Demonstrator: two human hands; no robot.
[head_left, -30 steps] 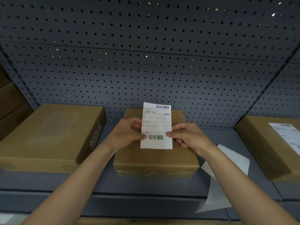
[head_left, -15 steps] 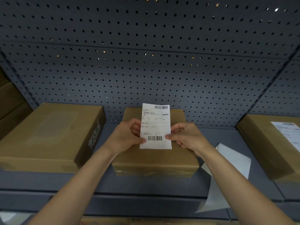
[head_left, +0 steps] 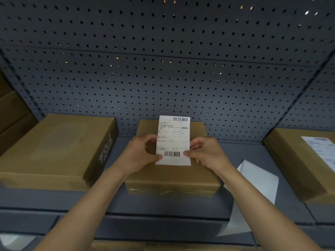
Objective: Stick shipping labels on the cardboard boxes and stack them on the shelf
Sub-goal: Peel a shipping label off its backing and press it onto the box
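The left hand (head_left: 139, 154) and right hand (head_left: 204, 153) are pinching the shipping label (head_left: 173, 140) by its lower side edges over the middle cardboard box (head_left: 172, 178); it is seeming light, thin and floppy.

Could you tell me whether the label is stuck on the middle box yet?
Not yet: left hand and right hand pinch the label upright above the middle box.

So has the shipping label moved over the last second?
No. Against the middle box, the shipping label sits where it was, top edge just above the box's back edge, left hand and right hand pinching it.
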